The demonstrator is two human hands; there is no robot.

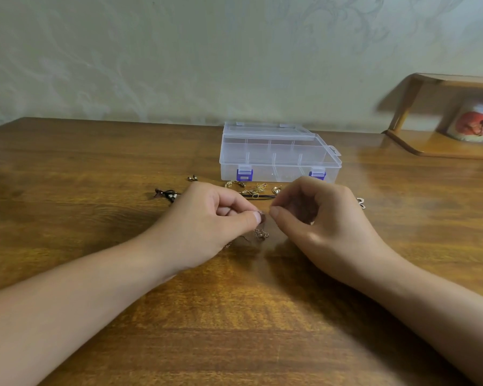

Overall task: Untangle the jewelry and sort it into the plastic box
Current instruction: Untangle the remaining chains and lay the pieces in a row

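Both pinching: left hand (215, 218) and right hand (315, 215) on fine chain (261, 232) mid-worktop, before closed box (279, 154); best teased apart gently, no tugging

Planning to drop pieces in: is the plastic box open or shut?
Shut: the plastic box has its lid down and both purple latches fastened.

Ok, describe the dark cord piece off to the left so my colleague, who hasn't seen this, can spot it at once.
Start at the clear plastic box with purple latches at the back of the wooden table. Go left past the small metal piece to the dark cord piece lying beside the left hand. Unlike the gold pieces, it is black cord with small silvery beads.
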